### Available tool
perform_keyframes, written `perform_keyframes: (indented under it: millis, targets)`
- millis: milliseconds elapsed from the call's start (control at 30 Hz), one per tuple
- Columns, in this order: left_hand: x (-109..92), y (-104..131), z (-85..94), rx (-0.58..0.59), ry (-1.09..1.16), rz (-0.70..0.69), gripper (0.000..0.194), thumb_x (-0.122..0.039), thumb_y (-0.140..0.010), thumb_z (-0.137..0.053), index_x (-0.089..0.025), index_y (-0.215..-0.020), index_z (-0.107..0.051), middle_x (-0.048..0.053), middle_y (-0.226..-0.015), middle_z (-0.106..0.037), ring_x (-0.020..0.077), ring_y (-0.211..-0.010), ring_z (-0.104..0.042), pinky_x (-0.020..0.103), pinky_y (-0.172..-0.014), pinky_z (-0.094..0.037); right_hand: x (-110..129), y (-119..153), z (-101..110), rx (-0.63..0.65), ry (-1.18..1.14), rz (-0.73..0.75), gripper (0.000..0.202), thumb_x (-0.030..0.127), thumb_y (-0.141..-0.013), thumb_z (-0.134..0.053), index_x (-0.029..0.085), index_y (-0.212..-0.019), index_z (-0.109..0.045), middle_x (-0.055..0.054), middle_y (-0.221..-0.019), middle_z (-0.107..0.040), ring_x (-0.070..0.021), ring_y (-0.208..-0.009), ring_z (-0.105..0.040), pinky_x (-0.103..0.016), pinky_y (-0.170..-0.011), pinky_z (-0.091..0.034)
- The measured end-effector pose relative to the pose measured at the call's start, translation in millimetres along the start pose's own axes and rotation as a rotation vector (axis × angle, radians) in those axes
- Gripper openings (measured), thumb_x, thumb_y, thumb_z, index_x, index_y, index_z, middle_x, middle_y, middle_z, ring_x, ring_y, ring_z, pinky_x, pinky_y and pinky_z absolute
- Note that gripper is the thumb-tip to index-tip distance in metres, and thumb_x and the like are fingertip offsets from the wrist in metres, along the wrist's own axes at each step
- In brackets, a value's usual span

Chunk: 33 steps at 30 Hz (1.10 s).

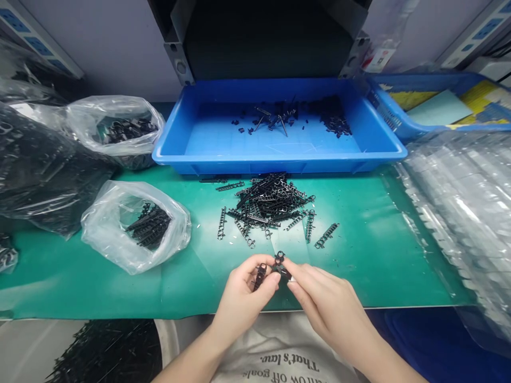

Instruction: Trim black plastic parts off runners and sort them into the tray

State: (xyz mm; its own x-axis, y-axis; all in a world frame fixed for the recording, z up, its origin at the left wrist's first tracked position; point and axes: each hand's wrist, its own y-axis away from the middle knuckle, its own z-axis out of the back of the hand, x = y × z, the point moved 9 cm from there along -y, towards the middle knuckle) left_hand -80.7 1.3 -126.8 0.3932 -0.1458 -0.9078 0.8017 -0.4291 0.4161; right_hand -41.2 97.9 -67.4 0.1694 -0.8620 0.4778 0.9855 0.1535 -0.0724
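Note:
My left hand (pixel 249 287) is closed around a black plastic strip (pixel 261 274) with rings along it, which lies in the palm. Between the fingertips of both hands sits a second black ringed piece (pixel 279 259), tilted and partly hidden. My right hand (pixel 323 295) pinches this piece from the right side. Just beyond the hands lies a pile of similar black plastic strips (pixel 273 199) on the green mat (pixel 359 213), with several loose ones around it.
Behind the pile stands a blue tray (pixel 279 162) with small black scraps. To the left are an open plastic bag (pixel 99 229) of strips, another bag (pixel 115 103) and a large bag (pixel 35 170). Clear plastic trays (pixel 471 213) are stacked at right. A bin (pixel 170 340) sits below.

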Motion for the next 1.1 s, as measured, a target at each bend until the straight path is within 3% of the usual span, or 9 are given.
perform_keyframes:
  millis: [467,900,1000,1100]
  targets:
    - [-5,-1,-1.2,0.001,-0.079,-0.037,0.009,-0.025,-0.074,-0.054,-0.018,-0.080,-0.053,-0.006,-0.058,-0.041,0.0084,-0.052,-0.035,0.019,-0.049,-0.031,0,4,-5,-0.039,-0.004,-0.005,0.035,0.024,-0.091,-0.029,0.016,-0.117,-0.051,-0.004,-0.081,-0.065,-0.0148,-0.067,-0.060,-0.025,-0.054,-0.046]
    - [13,2,-6.3,0.011,0.082,0.027,0.016,-0.033,-0.077,-0.052,-0.018,-0.083,-0.049,-0.008,-0.053,-0.034,0.0053,-0.042,-0.024,0.019,-0.040,-0.021,3,5,-6,-0.109,0.009,-0.013,0.034,0.023,-0.091,-0.029,0.016,-0.115,-0.052,-0.005,-0.078,-0.065,-0.0139,-0.065,-0.060,-0.023,-0.051,-0.045]
    - [14,1,-6.7,0.015,0.131,0.044,0.017,-0.034,-0.077,-0.051,-0.018,-0.084,-0.046,-0.008,-0.052,-0.035,0.0045,-0.041,-0.025,0.017,-0.038,-0.021,-9,2,-1,-0.113,-0.030,-0.013,0.033,0.028,-0.091,-0.032,0.017,-0.116,-0.050,-0.004,-0.080,-0.065,-0.0139,-0.067,-0.061,-0.023,-0.055,-0.047]
    - [14,0,-4.5,0.017,0.149,0.066,0.019,-0.033,-0.077,-0.052,-0.019,-0.086,-0.044,-0.008,-0.053,-0.037,0.0036,-0.040,-0.026,0.016,-0.037,-0.020,-44,-2,22,-0.200,0.062,-0.097,0.033,0.033,-0.088,-0.038,0.016,-0.114,-0.050,-0.007,-0.088,-0.064,-0.0165,-0.073,-0.062,-0.026,-0.061,-0.049]
